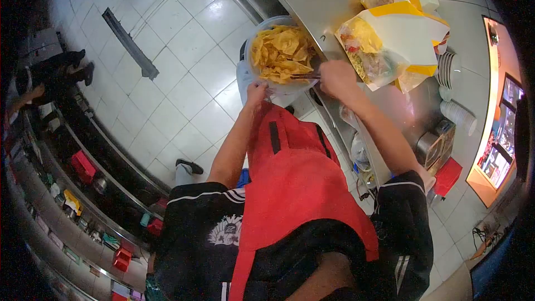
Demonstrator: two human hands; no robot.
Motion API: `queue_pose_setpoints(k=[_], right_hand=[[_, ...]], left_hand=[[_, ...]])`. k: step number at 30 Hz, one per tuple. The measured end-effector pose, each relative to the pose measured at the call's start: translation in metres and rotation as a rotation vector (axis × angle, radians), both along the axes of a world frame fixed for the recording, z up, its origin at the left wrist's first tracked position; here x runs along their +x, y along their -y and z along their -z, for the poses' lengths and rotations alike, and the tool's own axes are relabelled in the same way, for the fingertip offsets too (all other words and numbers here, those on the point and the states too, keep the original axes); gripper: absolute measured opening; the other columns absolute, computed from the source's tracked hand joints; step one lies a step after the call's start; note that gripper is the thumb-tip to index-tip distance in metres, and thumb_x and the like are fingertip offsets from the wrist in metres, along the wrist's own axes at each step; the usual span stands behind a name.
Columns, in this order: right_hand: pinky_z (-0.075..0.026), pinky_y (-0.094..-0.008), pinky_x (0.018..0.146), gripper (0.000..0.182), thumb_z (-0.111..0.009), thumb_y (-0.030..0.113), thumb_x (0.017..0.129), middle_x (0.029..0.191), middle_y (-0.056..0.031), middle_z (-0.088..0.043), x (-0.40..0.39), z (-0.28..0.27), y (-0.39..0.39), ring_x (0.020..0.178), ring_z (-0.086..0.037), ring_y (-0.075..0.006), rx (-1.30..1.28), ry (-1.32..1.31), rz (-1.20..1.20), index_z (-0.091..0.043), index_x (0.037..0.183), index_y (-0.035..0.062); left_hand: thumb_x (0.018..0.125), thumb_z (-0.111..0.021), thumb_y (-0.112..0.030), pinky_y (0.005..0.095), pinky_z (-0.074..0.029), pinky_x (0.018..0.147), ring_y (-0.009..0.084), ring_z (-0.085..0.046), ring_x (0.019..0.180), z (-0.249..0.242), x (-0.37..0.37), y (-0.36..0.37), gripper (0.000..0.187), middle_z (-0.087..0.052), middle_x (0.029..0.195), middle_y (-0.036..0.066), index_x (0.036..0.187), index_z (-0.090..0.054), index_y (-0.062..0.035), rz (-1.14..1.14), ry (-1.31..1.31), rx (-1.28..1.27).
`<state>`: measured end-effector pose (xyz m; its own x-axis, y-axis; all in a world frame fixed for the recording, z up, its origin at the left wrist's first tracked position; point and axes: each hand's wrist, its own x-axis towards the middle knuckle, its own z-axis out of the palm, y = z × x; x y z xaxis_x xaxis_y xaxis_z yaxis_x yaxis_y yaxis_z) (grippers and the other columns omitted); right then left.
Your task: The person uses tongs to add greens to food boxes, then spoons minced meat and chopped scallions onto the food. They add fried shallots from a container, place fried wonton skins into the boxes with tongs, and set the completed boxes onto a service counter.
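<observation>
A round translucent tub (250,56) full of yellow fried crisps (281,50) stands beside the steel counter. My right hand (336,81) is closed around dark brown chopsticks (305,76), whose tips reach the crisps at the near side of the tub. At the tub's near left edge, my left hand (258,93) is closed, its fingers pinching what looks like a clear plastic bag (274,90). The tub's rim and the bag overlap there, so where one ends is hard to see.
On the steel counter (312,0) lies a yellow-and-white box (398,36) with bagged food. Stacked plates (446,69), bowls (460,117) and a metal container (434,147) stand further right. White tiled floor (184,67) extends left, with a person (50,72) at the far left.
</observation>
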<state>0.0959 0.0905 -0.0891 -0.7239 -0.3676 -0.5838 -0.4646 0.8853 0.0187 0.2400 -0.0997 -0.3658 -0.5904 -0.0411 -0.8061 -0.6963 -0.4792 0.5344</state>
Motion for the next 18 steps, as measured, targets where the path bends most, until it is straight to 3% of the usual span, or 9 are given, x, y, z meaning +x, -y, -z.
queue_pose_setpoints(k=[1, 4, 7, 11, 13, 16, 18], right_hand=[[-0.055, -0.0438, 0.067, 0.019, -0.064, 0.017, 0.072, 0.081, -0.0182, -0.069, -0.001, -0.005, -0.009, 0.078, -0.068, -0.0342, 0.009, 0.013, 0.032, -0.073, 0.083, 0.0045], [-0.054, -0.0439, 0.072, 0.022, -0.066, 0.02, 0.072, 0.085, -0.0186, -0.069, -0.002, -0.001, -0.054, 0.081, -0.068, -0.035, -0.279, 0.277, 0.344, -0.075, 0.089, 0.0089], [-0.053, -0.0439, 0.077, 0.021, -0.067, 0.021, 0.074, 0.087, -0.0171, -0.069, 0.014, -0.005, -0.078, 0.084, -0.067, -0.0347, -0.32, 0.098, 0.438, -0.076, 0.092, 0.0138], [-0.054, -0.044, 0.07, 0.016, -0.066, 0.016, 0.074, 0.083, -0.0177, -0.069, 0.031, -0.018, -0.035, 0.078, -0.068, -0.033, -0.176, -0.059, 0.16, -0.075, 0.085, 0.0089], [-0.055, -0.0439, 0.066, 0.013, -0.065, 0.013, 0.074, 0.08, -0.0171, -0.069, 0.034, 0.0, -0.013, 0.076, -0.069, -0.0314, -0.054, -0.076, 0.029, -0.074, 0.081, 0.007], [-0.055, -0.0414, 0.061, 0.011, -0.064, 0.011, 0.073, 0.078, -0.0142, -0.07, 0.029, 0.044, 0.007, 0.073, -0.07, -0.0281, -0.072, -0.066, -0.108, -0.073, 0.076, 0.0073], [-0.055, -0.0399, 0.06, 0.01, -0.064, 0.013, 0.073, 0.077, -0.0124, -0.07, 0.022, 0.059, 0.017, 0.073, -0.07, -0.0271, -0.032, -0.039, -0.164, -0.073, 0.076, 0.0086]], left_hand=[[0.086, -0.06, -0.016, 0.0307, -0.051, 0.058, 0.0202, -0.064, 0.067, 0.002, 0.001, 0.001, 0.018, -0.062, 0.08, 0.01, 0.089, -0.059, 0.0012, 0.019, -0.001, -0.007], [0.086, -0.06, -0.016, 0.0303, -0.05, 0.057, 0.0202, -0.064, 0.067, -0.005, 0.0, 0.001, 0.016, -0.062, 0.079, 0.009, 0.088, -0.059, -0.0003, 0.012, -0.012, 0.016], [0.085, -0.06, -0.016, 0.0309, -0.05, 0.057, 0.0195, -0.063, 0.067, -0.001, -0.001, 0.002, 0.016, -0.062, 0.08, 0.009, 0.087, -0.06, -0.0005, 0.056, -0.005, 0.009], [0.084, -0.06, -0.015, 0.031, -0.05, 0.059, 0.0185, -0.062, 0.068, 0.005, -0.001, -0.003, 0.017, -0.063, 0.081, 0.009, 0.091, -0.061, 0.0007, 0.024, -0.003, 0.014], [0.084, -0.06, -0.015, 0.0311, -0.05, 0.059, 0.0184, -0.062, 0.07, 0.002, -0.003, -0.005, 0.019, -0.063, 0.082, 0.009, 0.093, -0.062, 0.0013, 0.008, 0.018, -0.003], [0.083, -0.061, -0.015, 0.0309, -0.049, 0.06, 0.0185, -0.062, 0.07, 0.002, -0.006, -0.002, 0.022, -0.064, 0.083, 0.009, 0.096, -0.063, 0.0025, 0.09, 0.03, -0.029], [0.082, -0.062, -0.016, 0.0316, -0.05, 0.06, 0.0186, -0.061, 0.07, 0.03, 0.0, -0.004, 0.023, -0.064, 0.083, 0.009, 0.095, -0.064, 0.0027, 0.063, -0.008, 0.01]])
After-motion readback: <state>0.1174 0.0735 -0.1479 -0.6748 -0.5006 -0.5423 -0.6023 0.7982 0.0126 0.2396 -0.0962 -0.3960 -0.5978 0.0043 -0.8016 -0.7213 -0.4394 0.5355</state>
